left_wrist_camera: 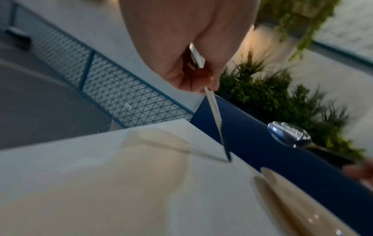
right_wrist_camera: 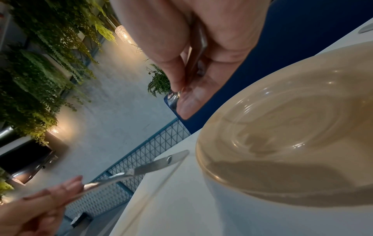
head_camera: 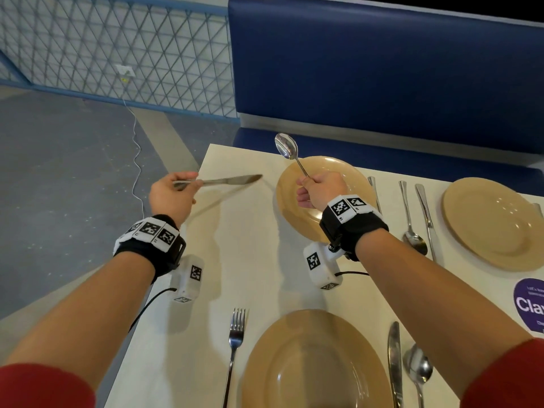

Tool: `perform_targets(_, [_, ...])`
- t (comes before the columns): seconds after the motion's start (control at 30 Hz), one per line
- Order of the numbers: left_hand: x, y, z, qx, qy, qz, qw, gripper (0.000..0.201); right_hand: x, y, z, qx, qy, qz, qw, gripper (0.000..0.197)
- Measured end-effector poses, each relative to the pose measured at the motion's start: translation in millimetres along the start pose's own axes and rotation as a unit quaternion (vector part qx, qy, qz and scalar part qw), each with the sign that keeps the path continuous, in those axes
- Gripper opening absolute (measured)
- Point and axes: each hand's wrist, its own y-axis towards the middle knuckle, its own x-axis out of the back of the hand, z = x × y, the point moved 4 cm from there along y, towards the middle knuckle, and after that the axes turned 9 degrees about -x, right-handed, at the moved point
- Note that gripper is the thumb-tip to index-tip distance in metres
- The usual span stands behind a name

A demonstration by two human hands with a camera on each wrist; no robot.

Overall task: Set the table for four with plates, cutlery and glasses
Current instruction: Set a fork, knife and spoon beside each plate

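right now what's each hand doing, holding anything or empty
Left hand: closed around the handle of a knife, blade over the table.
Right hand: closed around the handle of a spoon, bowl up.

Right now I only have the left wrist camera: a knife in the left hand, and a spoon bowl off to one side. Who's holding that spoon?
Observer: The right hand grips the spoon by its handle, bowl up, over the far plate.
Operator: Is the near place set?
Observer: The near plate has a fork on its left, and a near knife and near spoon on its right.
Operator: Any glasses out?
Observer: No drinking glass shows on the table in any view.
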Motion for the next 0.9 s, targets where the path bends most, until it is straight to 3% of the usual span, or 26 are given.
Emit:
perform_targets(0.13, [8.1, 4.6, -8.8, 0.034, -0.181, -0.096, 0.978, 0.018, 0.7, -0.5, -2.3, 0.003, 0.003, 0.005, 1.0, 0.022])
perform_targets(0.27, [6.8, -0.8, -11.9, 0.093, -0.315, -0.12, 0.937, 0.027, -12.4, -4.5, 2.1, -0.006, 0.032, 0.028, 0.999, 0.027])
perform_targets(0.43, [-20.1, -26.8, -11.5, 0.193, -0.427, -0.014, 0.883, 0.024, -48.1, -18.1, 16.3, 0.007, 0.07, 0.071, 0.995, 0.023])
perform_targets(0.53, [-40.3, -46.6, -12.1, 0.207, -0.432, 0.074, 0.874, 0.026, -65.2, -21.3, 21.4, 0.047, 0.034, 0.087, 0.995, 0.019])
perform_targets(0.63, [-53.9, -65.2, -12.9, 0.217, -0.43, 0.142, 0.865, 0.025, -74.5, -20.5, 19.6, 0.056, 0.01, 0.092, 0.994, 0.034])
perform_targets(0.77, [-60.1, -72.4, -10.6, 0.214, -0.395, 0.177, 0.876, 0.022, -76.5, -20.3, 21.2, 0.058, -0.006, 0.09, 0.994, 0.049])
perform_targets(0.9, [-60.6, -64.0, -3.3, 0.214, -0.19, 0.196, 0.938, 0.029, -71.9, -25.8, 30.1, 0.11, -0.014, 0.081, 0.991, 0.048])
